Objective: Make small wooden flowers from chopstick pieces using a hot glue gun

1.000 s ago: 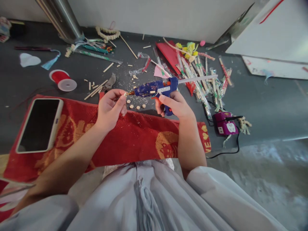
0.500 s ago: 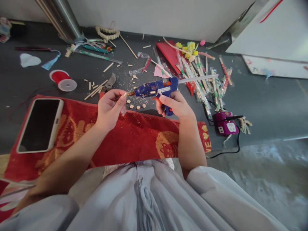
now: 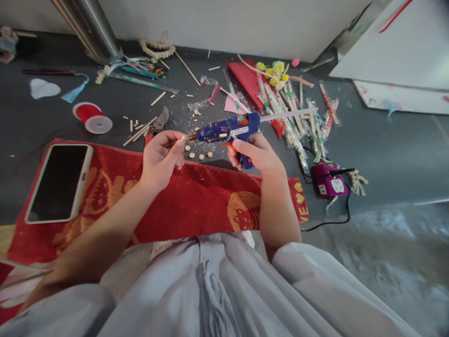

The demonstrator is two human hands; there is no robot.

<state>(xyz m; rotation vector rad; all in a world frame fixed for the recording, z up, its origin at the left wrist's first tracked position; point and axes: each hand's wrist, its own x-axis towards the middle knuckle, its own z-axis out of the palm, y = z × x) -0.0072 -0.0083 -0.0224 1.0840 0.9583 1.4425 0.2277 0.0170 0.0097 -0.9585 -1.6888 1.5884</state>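
Note:
My right hand [image 3: 257,153] is wrapped round the handle of a blue hot glue gun [image 3: 220,129], its fingers by the orange trigger. A long clear glue stick [image 3: 289,114] juts from the gun's back end. Between the thumb and fingers of my left hand [image 3: 163,153] is a small pale wooden piece [image 3: 183,138], mostly hidden by the fingertips. The gun's nozzle [image 3: 191,137] points left and meets this piece. Just below the nozzle, several small flower-shaped wooden pieces [image 3: 201,157] lie in a row on the dark table.
A red towel [image 3: 206,201] lies under my forearms, with a phone [image 3: 59,182] on its left. Beyond are a red thread spool [image 3: 93,118], cut wooden sticks [image 3: 140,131] and wrapped chopsticks [image 3: 286,121]. A purple power socket block [image 3: 329,180] with a black cord stands at right.
Both hands hold nearly still, with the nozzle staying at the small piece. The view has shifted very slightly.

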